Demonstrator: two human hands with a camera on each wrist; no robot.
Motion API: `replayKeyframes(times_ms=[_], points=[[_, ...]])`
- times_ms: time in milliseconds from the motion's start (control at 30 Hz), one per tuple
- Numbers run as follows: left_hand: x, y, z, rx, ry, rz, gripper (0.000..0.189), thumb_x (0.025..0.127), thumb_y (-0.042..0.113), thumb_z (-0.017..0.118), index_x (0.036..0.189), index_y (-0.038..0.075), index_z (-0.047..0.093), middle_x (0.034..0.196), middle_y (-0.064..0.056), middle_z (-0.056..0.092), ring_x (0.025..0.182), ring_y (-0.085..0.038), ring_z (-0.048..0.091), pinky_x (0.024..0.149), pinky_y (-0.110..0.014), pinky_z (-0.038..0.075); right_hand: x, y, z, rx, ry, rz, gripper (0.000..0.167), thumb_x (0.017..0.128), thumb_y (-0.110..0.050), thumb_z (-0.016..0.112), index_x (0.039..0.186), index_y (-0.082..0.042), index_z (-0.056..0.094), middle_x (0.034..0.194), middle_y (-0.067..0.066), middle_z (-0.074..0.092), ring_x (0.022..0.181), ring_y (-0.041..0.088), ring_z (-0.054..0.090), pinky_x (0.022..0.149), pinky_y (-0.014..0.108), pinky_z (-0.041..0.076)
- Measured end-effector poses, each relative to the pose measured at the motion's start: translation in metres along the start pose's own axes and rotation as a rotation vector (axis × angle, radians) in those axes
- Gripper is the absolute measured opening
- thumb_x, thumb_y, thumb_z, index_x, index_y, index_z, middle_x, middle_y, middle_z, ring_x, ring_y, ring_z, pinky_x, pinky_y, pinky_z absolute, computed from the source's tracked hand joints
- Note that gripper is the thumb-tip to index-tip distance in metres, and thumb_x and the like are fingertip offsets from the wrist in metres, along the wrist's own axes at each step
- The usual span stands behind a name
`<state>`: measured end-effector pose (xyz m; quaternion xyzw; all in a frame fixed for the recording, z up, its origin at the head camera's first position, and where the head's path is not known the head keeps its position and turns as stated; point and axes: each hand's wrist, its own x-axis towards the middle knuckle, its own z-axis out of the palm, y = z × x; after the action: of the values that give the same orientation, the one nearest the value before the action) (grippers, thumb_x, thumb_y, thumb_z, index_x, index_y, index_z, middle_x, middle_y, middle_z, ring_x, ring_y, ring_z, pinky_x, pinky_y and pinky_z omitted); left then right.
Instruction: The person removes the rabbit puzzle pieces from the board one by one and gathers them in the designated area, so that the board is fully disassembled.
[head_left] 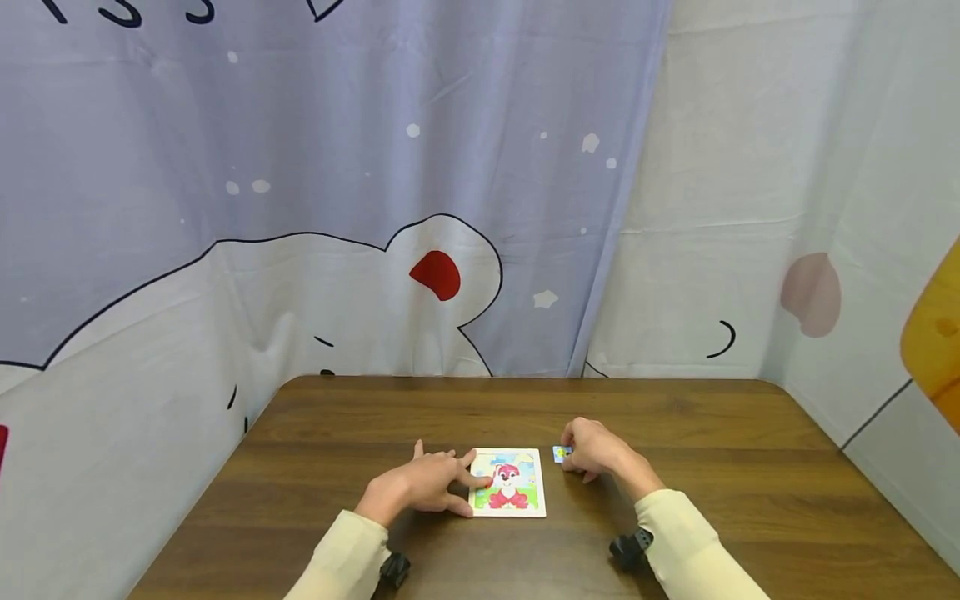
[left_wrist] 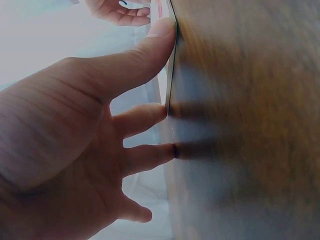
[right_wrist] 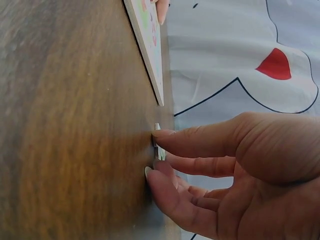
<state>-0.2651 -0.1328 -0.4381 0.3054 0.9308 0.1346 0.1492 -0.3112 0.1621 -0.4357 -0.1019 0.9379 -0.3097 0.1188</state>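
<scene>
A square picture puzzle (head_left: 507, 505) with a pale frame and a red-and-white cartoon animal lies flat on the table. My left hand (head_left: 431, 482) rests at its left side, fingers spread, the thumb against the frame and a fingertip over the picture. In the left wrist view, the thumb touches the board's edge while other fingertips reach down to the table. To the right of the board, my right hand (head_left: 596, 450) pinches a small blue-and-yellow puzzle piece (head_left: 558, 452) at the tabletop. The right wrist view shows the thumb and fingers around this piece (right_wrist: 160, 150), partly hiding it.
The brown wooden table (head_left: 735, 475) has rounded far corners. A printed curtain (head_left: 337, 167) hangs behind its far edge, and pale cloth (head_left: 877, 167) hangs on the right. Black wrist bands (head_left: 630, 548) sit at the sleeves.
</scene>
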Motion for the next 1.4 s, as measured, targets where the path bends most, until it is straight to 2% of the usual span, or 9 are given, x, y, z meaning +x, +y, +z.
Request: replayKeyframes(times_ms=[133,267,400,567,800,967,1200,1400], points=[[0.001,0.000,0.001,-0.011,0.003,0.000,0.056,0.086,0.043,0.074,0.140,0.035,0.060,0.159,-0.011,0.034,0.141,-0.042,0.036,0.105,-0.080,0.007,0.000,0.000,-0.002,0.000,-0.006,0.006,0.022,0.084,0.001,0.077,0.103,0.003,0.065,0.082,0.008,0.059,0.059,0.018,0.063,0.049,0.031,0.056],[0.001,0.000,0.001,-0.005,0.005,-0.002,0.056,0.086,0.043,0.074,0.139,0.036,0.060,0.159,-0.011,0.034,0.141,-0.042,0.036,0.105,-0.080,0.007,-0.001,-0.005,-0.003,0.000,0.031,-0.007,0.016,0.087,-0.002,0.074,0.101,0.001,0.065,0.077,0.007,0.062,0.058,0.020,0.064,0.049,0.032,0.056],[0.001,-0.001,0.002,0.013,-0.001,-0.009,0.055,0.087,0.043,0.074,0.139,0.037,0.060,0.159,-0.011,0.035,0.141,-0.041,0.037,0.105,-0.080,0.008,-0.001,-0.018,0.001,-0.008,0.048,-0.065,0.022,0.087,-0.003,0.073,0.106,0.003,0.065,0.080,0.006,0.064,0.057,0.020,0.064,0.050,0.031,0.055],[0.001,0.000,0.002,0.027,-0.010,-0.011,0.054,0.088,0.044,0.073,0.140,0.038,0.060,0.159,-0.011,0.035,0.141,-0.041,0.038,0.104,-0.080,0.009,0.001,-0.037,0.014,-0.043,0.017,-0.157,0.021,0.087,-0.003,0.075,0.105,0.002,0.066,0.085,0.007,0.065,0.058,0.020,0.064,0.051,0.030,0.053],[0.001,0.001,0.001,0.024,-0.010,-0.012,0.054,0.087,0.044,0.073,0.139,0.038,0.060,0.158,-0.011,0.036,0.140,-0.042,0.038,0.104,-0.080,0.010,0.006,-0.053,0.036,-0.204,-0.020,-0.321,0.016,0.085,-0.006,0.077,0.099,-0.003,0.071,0.096,0.012,0.069,0.091,0.024,0.064,0.081,0.042,0.053],[-0.001,0.000,-0.003,0.022,0.005,-0.010,0.054,0.086,0.044,0.074,0.138,0.037,0.062,0.157,-0.011,0.037,0.139,-0.043,0.039,0.103,-0.081,0.009,0.014,-0.061,0.045,-0.228,-0.040,-0.400,0.016,0.087,-0.010,0.077,0.102,-0.005,0.075,0.097,0.010,0.069,0.095,0.026,0.064,0.085,0.043,0.052],[-0.001,-0.002,-0.004,0.027,0.001,-0.001,0.054,0.088,0.046,0.072,0.140,0.036,0.060,0.159,-0.012,0.035,0.140,-0.043,0.038,0.103,-0.081,0.009,0.019,-0.061,0.049,-0.217,-0.042,-0.401,0.015,0.086,-0.010,0.077,0.101,-0.010,0.077,0.095,0.004,0.068,0.096,0.023,0.059,0.085,0.042,0.049],[0.000,0.001,-0.002,0.012,-0.019,-0.008,0.054,0.088,0.046,0.072,0.140,0.036,0.060,0.159,-0.011,0.035,0.141,-0.042,0.036,0.104,-0.080,0.007,0.017,-0.055,0.053,-0.186,-0.036,-0.412,0.014,0.083,-0.006,0.080,0.097,-0.008,0.076,0.094,0.006,0.066,0.096,0.022,0.054,0.084,0.040,0.047]])
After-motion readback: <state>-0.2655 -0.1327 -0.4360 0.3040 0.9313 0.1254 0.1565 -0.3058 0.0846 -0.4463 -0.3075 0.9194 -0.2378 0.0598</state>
